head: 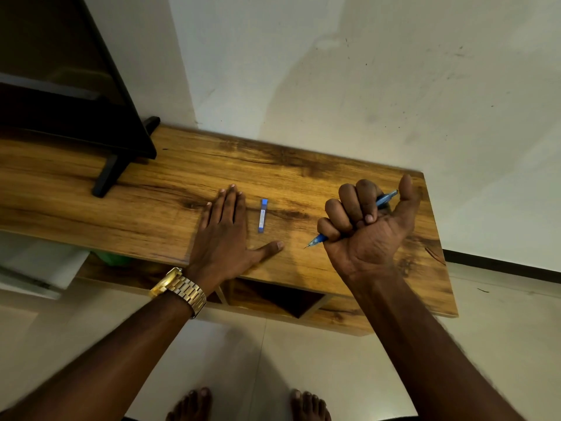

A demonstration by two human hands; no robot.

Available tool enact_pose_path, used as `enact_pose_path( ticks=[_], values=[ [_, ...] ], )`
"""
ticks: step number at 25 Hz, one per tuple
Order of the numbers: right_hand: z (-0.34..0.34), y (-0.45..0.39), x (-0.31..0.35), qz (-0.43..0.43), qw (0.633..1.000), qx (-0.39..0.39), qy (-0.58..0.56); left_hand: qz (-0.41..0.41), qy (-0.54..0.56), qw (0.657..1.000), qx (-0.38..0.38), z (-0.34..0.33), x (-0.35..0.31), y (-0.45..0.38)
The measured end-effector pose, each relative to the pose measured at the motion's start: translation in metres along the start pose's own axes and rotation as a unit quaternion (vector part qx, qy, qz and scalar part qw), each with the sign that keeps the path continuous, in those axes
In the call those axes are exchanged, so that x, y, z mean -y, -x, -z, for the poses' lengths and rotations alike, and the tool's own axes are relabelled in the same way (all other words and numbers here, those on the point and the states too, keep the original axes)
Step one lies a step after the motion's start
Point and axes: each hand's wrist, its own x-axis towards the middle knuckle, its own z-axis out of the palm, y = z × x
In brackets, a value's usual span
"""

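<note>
My right hand is raised just above the wooden table top, palm towards me, fingers curled round a blue mechanical pencil whose thin tip sticks out below the little finger and points left. The thumb stands up, free of the pencil. My left hand lies flat on the wood with straight fingers and the thumb spread to the right. A small blue lead case lies on the table between the two hands, just right of my left fingers, touched by neither hand.
A black screen on a black foot stands at the table's left. The white wall runs behind the table. An open shelf compartment sits under the top. My bare feet stand on the tiled floor.
</note>
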Motion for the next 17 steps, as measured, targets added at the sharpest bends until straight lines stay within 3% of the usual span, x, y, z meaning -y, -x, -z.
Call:
enact_pose_path(
  ticks=[17],
  values=[
    [0.0036, -0.0023, 0.0038, 0.016, 1.0, 0.011, -0.006, 0.0, 0.004, 1.0, -0.006, -0.0015, -0.0004, 0.0005]
  ],
)
